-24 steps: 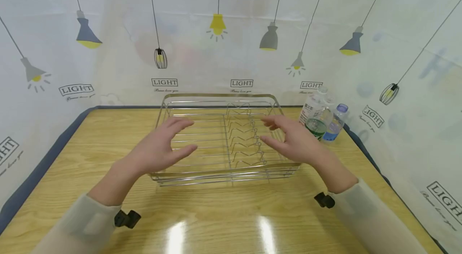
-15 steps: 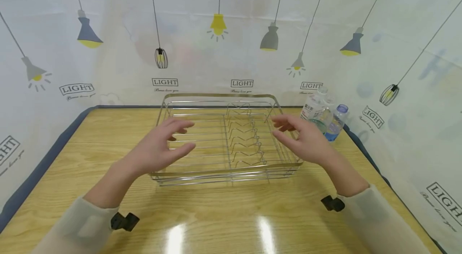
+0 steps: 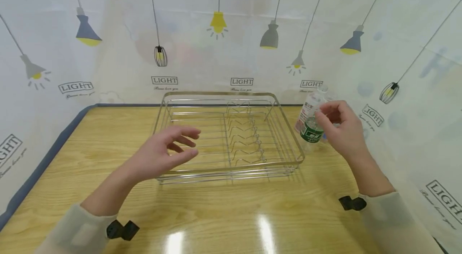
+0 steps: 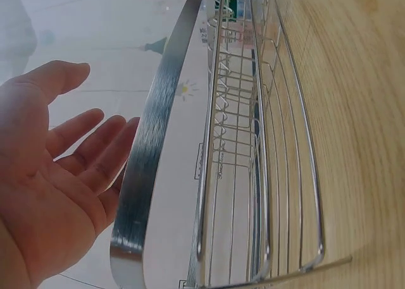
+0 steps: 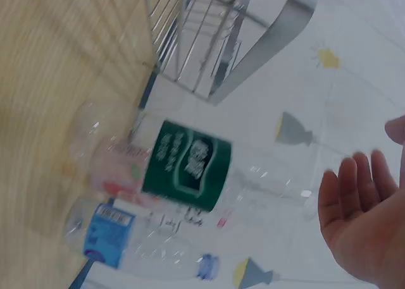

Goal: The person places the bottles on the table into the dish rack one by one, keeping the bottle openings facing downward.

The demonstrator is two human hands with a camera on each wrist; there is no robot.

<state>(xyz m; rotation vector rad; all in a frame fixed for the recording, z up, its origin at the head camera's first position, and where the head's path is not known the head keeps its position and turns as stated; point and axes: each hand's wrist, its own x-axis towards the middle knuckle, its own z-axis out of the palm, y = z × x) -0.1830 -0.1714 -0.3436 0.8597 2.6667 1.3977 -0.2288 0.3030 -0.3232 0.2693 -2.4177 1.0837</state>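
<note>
A metal wire dish rack [image 3: 231, 168] stands on the wooden table, with a flat band as its top rim. My left hand [image 3: 159, 154] hovers over its front left corner, fingers loosely bent and holding nothing. In the left wrist view that palm [image 4: 57, 207] shows bare beside the rim. Over at the right, my right hand [image 3: 344, 130] is near the top of a clear bottle with a green label [image 3: 312, 130]. The right wrist view shows its fingers [image 5: 351, 188] close to the bottle's neck, with a small gap between them.
Behind the green-labelled bottle stands a bottle with a white and pink label [image 3: 306, 109]. A blue-labelled bottle [image 5: 111, 232] with a blue cap is beside them, mostly hidden by my right hand in the head view. A lamp-printed curtain [image 3: 202, 57] surrounds the table.
My right hand has moved right, from over the rack to the bottles. My left hand has shifted slightly lower in view and stays over the rack's left side.
</note>
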